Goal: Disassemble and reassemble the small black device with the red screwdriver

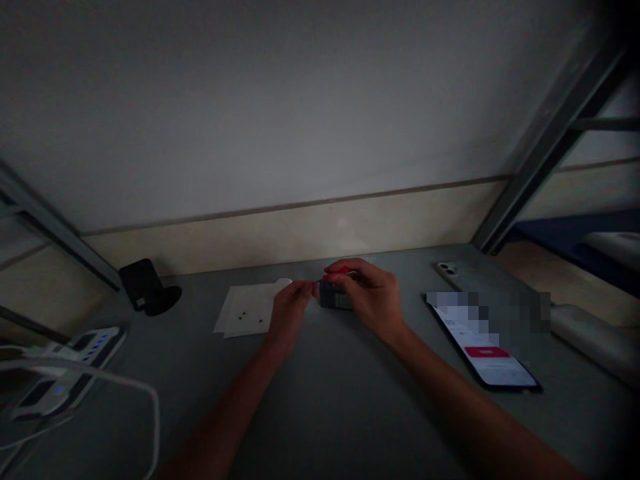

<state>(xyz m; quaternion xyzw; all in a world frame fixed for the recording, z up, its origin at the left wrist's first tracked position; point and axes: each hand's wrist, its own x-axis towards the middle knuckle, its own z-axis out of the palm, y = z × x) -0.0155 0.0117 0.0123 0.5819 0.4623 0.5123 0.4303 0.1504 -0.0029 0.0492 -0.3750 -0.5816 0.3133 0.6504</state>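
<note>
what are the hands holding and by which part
The right hand grips a small dark block by its top and right end. The left hand pinches something too small to tell beside it.

The table under my arms is grey and smooth, and it is dull, not shiny. The sheet lying on it is thin white paper. The little block by my right hand looks like dark, dull plastic. The red bit at my fingertips looks like shiny plastic. The phone has a smooth glass front that gleams. The other phone behind it has a dull silvery back. The stand is black matt plastic. The power strip is smooth white plastic, and its white cable looks rubbery. The slanted bars look like grey metal. The wall is flat and chalky.
</note>
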